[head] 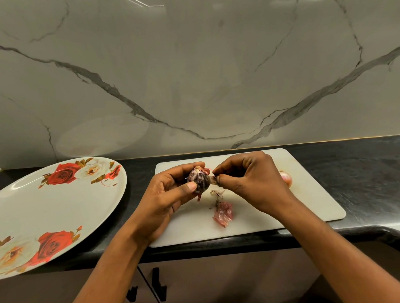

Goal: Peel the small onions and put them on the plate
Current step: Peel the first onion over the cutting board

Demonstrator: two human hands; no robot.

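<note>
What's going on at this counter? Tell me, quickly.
A person is peeling a small onion over the white cutting board. The left hand grips the onion; the right hand pinches a strip of skin at its end. Below them loose peels lie on the board, and a second onion sits beyond the right hand, partly hidden. The flowered plate on the left shows no onion in view.

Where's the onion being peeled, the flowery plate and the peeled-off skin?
onion (200,181), head view, its purple middle.
plate (48,208), head view, its bare white centre.
peeled skin (223,215), head view, the pink scrap's middle.
</note>
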